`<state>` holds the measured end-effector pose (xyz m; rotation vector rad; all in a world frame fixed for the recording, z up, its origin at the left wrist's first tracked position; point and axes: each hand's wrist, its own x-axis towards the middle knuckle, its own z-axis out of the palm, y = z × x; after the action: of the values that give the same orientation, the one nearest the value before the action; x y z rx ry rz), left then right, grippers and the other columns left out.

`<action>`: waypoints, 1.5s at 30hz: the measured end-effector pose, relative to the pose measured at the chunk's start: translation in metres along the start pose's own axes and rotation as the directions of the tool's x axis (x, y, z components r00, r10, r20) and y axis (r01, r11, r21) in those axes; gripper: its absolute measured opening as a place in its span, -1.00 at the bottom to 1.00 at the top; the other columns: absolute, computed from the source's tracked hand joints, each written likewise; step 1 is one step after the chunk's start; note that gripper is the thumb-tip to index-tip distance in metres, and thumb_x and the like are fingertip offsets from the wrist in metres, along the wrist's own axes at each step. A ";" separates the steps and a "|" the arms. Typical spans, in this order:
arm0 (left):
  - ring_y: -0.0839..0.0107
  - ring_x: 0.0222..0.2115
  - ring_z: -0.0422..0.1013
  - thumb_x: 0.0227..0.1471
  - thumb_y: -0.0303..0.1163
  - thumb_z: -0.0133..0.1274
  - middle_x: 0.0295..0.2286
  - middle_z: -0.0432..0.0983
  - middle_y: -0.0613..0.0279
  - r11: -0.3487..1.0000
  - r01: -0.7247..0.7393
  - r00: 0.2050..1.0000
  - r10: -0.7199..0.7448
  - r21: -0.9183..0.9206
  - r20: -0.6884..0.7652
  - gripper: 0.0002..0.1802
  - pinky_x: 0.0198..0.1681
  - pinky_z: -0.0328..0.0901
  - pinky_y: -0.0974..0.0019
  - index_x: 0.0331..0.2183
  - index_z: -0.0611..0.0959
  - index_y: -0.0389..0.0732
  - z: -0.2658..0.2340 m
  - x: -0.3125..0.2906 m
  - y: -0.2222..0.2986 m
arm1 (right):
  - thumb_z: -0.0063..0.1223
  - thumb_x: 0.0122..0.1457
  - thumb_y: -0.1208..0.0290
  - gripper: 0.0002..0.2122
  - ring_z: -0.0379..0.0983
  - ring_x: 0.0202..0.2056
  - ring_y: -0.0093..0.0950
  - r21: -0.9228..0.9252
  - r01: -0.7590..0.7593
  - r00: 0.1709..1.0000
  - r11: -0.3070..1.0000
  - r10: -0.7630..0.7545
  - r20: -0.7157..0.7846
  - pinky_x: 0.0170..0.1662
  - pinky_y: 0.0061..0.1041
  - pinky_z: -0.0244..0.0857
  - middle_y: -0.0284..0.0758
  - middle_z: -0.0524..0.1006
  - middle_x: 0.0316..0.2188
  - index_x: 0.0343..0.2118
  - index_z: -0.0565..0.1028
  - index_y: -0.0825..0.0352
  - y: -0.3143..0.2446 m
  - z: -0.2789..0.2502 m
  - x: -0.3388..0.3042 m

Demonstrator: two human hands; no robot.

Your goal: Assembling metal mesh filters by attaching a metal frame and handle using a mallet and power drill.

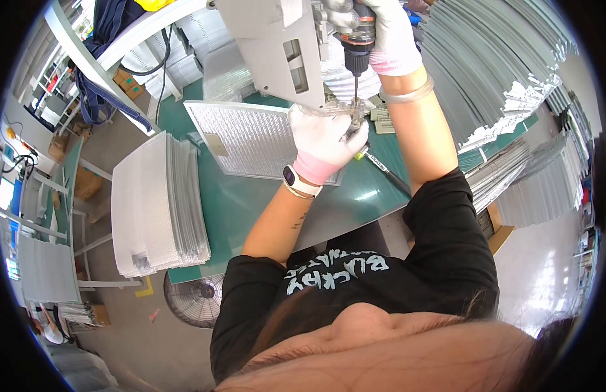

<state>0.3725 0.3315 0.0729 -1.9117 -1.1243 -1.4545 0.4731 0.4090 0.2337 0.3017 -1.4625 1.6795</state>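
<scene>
My right hand (393, 39), in a white glove with a pink cuff, is wrapped round a black and orange power screwdriver (357, 47). Its long bit (356, 88) points down onto a small clear, partly metallic piece (357, 111). Closed round the near side of that piece is my left hand (324, 138), gloved the same way. Beside both hands, a grey metal housing (270, 49) with rectangular slots rises at the far middle. Under my left hand, a framed white textured panel (251, 140) lies tilted on the green table (231, 209).
A stack of white sheets (156, 209) stands at the table's left edge. Long pale strips (492, 65) are piled at the right. A black-handled tool (385, 171) lies near my right forearm. Flat pieces (381, 119) rest behind it. A floor fan (202, 297) stands below the table.
</scene>
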 end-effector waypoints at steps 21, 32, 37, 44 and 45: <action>0.27 -0.43 0.36 -0.22 -0.34 0.26 -0.53 0.48 0.35 0.955 0.129 0.989 -0.103 -0.269 0.111 -0.81 -0.30 0.25 0.20 -0.42 0.69 -0.08 -0.001 -0.011 0.002 | 0.11 0.14 0.26 -0.42 0.18 -0.68 -0.60 0.620 -0.144 0.988 0.771 0.074 0.138 -0.63 -0.67 0.09 -0.40 0.28 -0.61 0.14 0.23 0.51 0.030 0.020 -0.011; 0.27 -0.45 0.40 -0.23 -0.31 0.28 -0.55 0.48 0.32 0.992 0.060 0.993 -0.047 -0.115 0.111 -0.80 -0.31 0.30 0.18 -0.44 0.68 -0.11 -0.019 -0.019 0.006 | 0.09 0.12 0.30 -0.59 0.26 -0.61 -0.55 0.469 -0.117 0.992 0.875 0.085 0.089 -0.58 -0.63 0.19 -0.32 0.39 -0.55 -0.05 0.36 0.46 0.034 -0.011 -0.020; 0.24 -0.47 0.34 -0.31 -0.29 0.33 -0.57 0.41 0.36 0.996 -0.042 0.996 0.048 -0.084 0.075 -0.78 -0.30 0.19 0.15 -0.57 0.57 -0.03 -0.037 -0.024 0.006 | 0.02 0.25 0.29 -0.83 0.37 -0.57 -0.57 0.240 0.209 0.942 0.948 -0.130 -0.309 -0.53 -0.62 0.32 -0.39 0.43 -0.52 -0.19 0.43 0.25 -0.019 0.012 0.001; 0.24 -0.65 0.27 -0.34 -0.16 0.28 -0.70 0.26 0.31 0.984 -0.121 0.793 0.175 -0.130 0.584 -0.68 -0.54 0.09 0.11 -0.75 0.46 -0.04 -0.155 -0.106 0.035 | 0.04 0.26 0.35 -0.93 0.40 -0.55 -0.61 0.133 0.312 0.922 0.941 -0.267 -0.281 -0.52 -0.66 0.34 -0.43 0.44 -0.51 -0.25 0.44 0.15 -0.044 0.037 -0.015; 0.25 -0.69 0.21 -0.43 -0.25 0.23 -0.70 0.26 0.32 0.977 -0.121 0.787 0.203 -0.177 0.583 -0.72 -0.55 0.07 0.13 -0.76 0.42 -0.03 -0.171 -0.136 0.036 | 0.03 0.26 0.35 -0.94 0.38 -0.56 -0.61 0.101 0.301 0.915 0.948 -0.257 -0.311 -0.53 -0.66 0.32 -0.44 0.42 -0.52 -0.25 0.44 0.15 -0.043 0.043 -0.015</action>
<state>0.2964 0.1355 0.0021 -2.5978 -1.0924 -0.8504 0.4983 0.3609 0.2647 0.3105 -1.0248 1.5251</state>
